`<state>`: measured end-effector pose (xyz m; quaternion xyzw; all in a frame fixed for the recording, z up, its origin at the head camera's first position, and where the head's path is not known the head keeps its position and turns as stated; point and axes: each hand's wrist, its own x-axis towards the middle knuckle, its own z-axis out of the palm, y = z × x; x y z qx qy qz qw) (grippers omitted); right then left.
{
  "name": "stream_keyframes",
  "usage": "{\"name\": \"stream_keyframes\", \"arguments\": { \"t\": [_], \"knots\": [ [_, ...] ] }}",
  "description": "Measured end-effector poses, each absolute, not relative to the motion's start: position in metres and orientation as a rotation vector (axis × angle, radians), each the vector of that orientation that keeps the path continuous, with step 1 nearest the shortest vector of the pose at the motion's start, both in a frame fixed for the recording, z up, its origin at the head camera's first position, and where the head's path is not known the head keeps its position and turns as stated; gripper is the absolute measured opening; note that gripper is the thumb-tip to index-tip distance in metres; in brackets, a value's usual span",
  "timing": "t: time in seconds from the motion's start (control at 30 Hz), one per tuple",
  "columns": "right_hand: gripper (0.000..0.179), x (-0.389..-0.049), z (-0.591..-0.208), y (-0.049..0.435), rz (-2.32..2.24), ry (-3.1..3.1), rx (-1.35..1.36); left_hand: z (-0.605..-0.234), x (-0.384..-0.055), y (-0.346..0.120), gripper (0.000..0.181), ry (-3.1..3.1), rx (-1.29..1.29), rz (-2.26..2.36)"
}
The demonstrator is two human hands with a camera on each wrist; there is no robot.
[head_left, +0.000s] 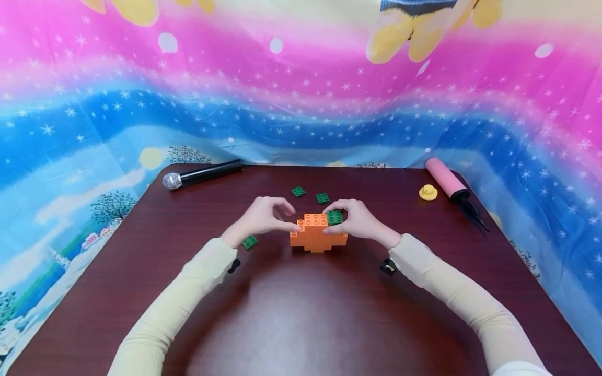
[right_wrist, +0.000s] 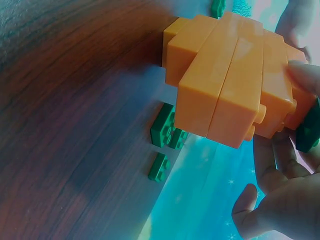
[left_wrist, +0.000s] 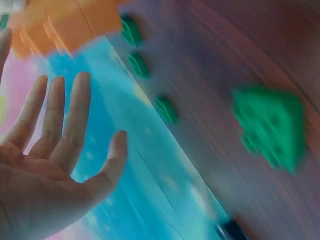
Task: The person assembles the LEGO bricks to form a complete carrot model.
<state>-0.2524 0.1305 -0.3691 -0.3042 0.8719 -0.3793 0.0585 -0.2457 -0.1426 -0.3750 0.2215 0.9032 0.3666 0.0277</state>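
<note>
An orange build of stacked toy bricks [head_left: 316, 237], stepped at both sides, stands at the middle of the table. A green brick [head_left: 334, 217] sits by its upper right part. My right hand [head_left: 355, 219] grips the build at this side, its thumb in front and fingers behind. On the other side, my left hand [head_left: 265, 216] has its thumb tip close to the upper left step; whether it touches is unclear. The left wrist view shows this hand's fingers [left_wrist: 55, 107] spread and fairly straight.
Two flat green bricks [head_left: 298, 191] [head_left: 322, 198] lie behind the build, and another green brick [head_left: 249, 242] lies near the left wrist. A microphone [head_left: 202, 175] is at the back left. At the back right are a yellow rubber duck [head_left: 428, 192] and a pink hand pump [head_left: 447, 180].
</note>
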Motion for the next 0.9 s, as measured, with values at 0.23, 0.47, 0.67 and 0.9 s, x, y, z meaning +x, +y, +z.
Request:
{"name": "stream_keyframes", "arguments": {
  "t": [0.23,0.47,0.67,0.9],
  "knots": [
    [0.04,-0.252,-0.37,0.131,-1.158,2.639,-0.919,-0.39,-0.24,-0.198,0.033,2.921,0.472,0.973],
    [0.041,-0.252,-0.372,0.132,-1.179,2.64,-0.9,-0.411,-0.227,-0.222,0.042,2.871,0.326,0.928],
    [0.042,-0.251,-0.373,0.133,-1.191,2.636,-0.885,-0.419,-0.226,-0.225,0.049,2.839,0.259,0.901],
    [0.042,-0.252,-0.376,0.133,-1.208,2.628,-0.892,-0.421,-0.229,-0.227,0.045,2.828,0.245,0.871]
  ]
}}
